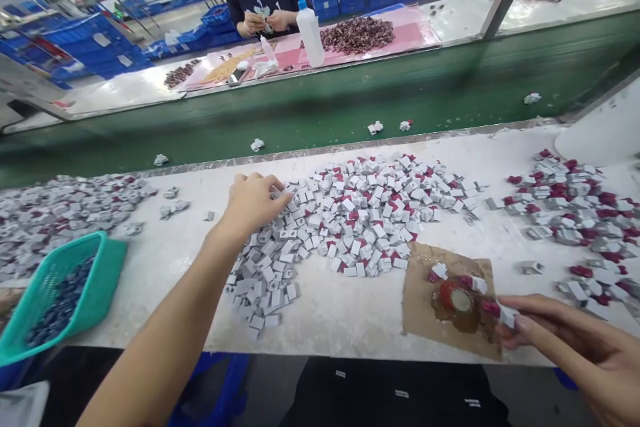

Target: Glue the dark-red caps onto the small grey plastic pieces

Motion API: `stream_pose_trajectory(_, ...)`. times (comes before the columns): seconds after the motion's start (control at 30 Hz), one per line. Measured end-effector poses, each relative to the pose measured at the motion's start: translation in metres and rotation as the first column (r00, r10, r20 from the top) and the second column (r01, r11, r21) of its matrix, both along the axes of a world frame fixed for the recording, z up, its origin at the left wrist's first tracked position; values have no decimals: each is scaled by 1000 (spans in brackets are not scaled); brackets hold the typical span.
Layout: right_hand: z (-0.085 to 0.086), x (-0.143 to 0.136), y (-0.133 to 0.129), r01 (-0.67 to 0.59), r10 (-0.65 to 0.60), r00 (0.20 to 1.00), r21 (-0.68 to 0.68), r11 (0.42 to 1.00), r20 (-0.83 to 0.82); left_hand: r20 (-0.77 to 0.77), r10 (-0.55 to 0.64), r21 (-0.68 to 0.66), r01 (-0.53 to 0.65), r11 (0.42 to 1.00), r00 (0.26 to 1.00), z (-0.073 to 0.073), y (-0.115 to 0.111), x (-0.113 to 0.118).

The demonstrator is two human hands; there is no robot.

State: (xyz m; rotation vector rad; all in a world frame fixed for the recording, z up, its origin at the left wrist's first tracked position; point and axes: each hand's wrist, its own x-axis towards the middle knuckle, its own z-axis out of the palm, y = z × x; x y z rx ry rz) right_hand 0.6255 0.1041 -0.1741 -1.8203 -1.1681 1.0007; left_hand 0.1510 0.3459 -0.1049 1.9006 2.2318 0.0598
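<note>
My right hand (565,337) pinches a small white-and-dark-red plastic part (506,315) between thumb and fingers, at the right edge of a brown cardboard piece (417,313). On the cardboard are a wet reddish-brown smear with a pale round spot (461,300) and two more white-and-red parts (439,271). My left hand (256,201) rests at the upper left edge of a big pile of small grey-white and red parts (355,213). Its fingers are bent, with a gap between thumb and forefinger and nothing visible held; the fingertips are partly hidden.
More part heaps lie at far left (65,213) and right (585,213). A teal basket (107,280) holds dark blue pieces. Beyond the table, a green conveyor belt (320,120) carries a few parts. Across it a person (265,0) works near a white bottle (311,37).
</note>
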Motion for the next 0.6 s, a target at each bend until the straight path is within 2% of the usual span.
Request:
stream_pose_trajectory(0.1, 14, -9, 7, -144, 143, 984, 1, 990, -102, 76, 2, 53, -6, 999, 997, 3, 1, 11)
stream_pose_trajectory(0.17, 25, -17, 7, -146, 150, 983, 44, 988, -101, 167, -23, 73, 11, 997, 986, 12, -6, 19)
stream_pose_trajectory(0.27, 34, -31, 3, 10, 0, 998, 148, 989, -68, 325, -60, 46, 48, 998, 944, 24, -34, 32)
stream_pose_trajectory(0.33, 35, -39, -1, 113, -104, 993, 197, 974, -56, 457, -88, 17, 90, 996, 885, 24, -63, 43)
stream_pose_trajectory(0.4, 33, -44, -5, 160, -151, 987, 214, 964, -60, 576, -118, 1, 143, 990, 809, 17, -95, 57)
stream_pose_trajectory(0.47, 32, -48, -8, 155, -144, 987, 215, 964, -66, 616, -146, -2, 187, 982, 774, 4, -127, 72)
stream_pose_trajectory(0.53, 31, -52, -11, 138, -127, 990, 226, 964, -61, 574, -227, 51, 243, 969, 787, -12, -155, 84)
stream_pose_trajectory(0.6, 30, -55, -12, 112, -106, 994, 245, 963, -38, 504, -376, 175, 334, 926, 778, -29, -177, 91)
